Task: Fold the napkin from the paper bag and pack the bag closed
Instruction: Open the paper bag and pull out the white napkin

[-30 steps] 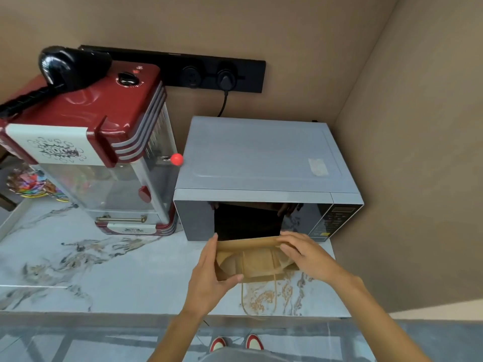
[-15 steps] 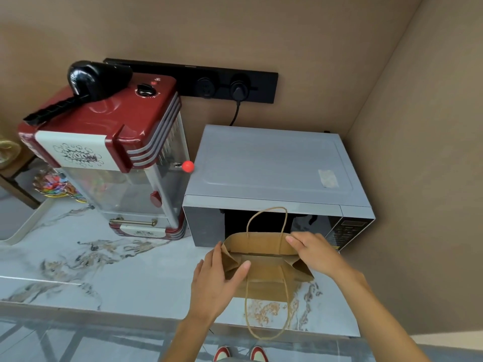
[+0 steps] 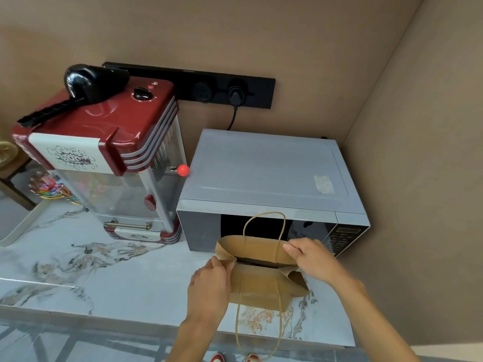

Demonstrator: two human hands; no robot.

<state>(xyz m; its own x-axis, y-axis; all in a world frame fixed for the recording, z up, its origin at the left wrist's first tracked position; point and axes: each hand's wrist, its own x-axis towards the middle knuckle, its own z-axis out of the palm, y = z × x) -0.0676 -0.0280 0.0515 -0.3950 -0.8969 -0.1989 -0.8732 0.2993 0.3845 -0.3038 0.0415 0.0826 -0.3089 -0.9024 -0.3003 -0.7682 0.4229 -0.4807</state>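
A brown paper bag [image 3: 257,286] with twine handles stands on the marble counter in front of the microwave. Its mouth is narrowed to a dark slit. My left hand [image 3: 209,286] pinches the bag's left top corner. My right hand [image 3: 312,258] grips the right end of the far top edge. One handle stands up against the microwave door, the other hangs down over the counter's front edge. No napkin shows; the inside of the bag is dark.
A silver microwave [image 3: 269,178] stands right behind the bag, against the corner walls. A red popcorn machine [image 3: 109,152] stands to its left, with a black hair dryer [image 3: 86,84] on top. The marble counter [image 3: 91,273] stretches left; its front edge is near.
The bag's mouth has been drawn narrower. My left hand moved from the front panel to the left corner. The far handle came upright. The view shifted up and left.
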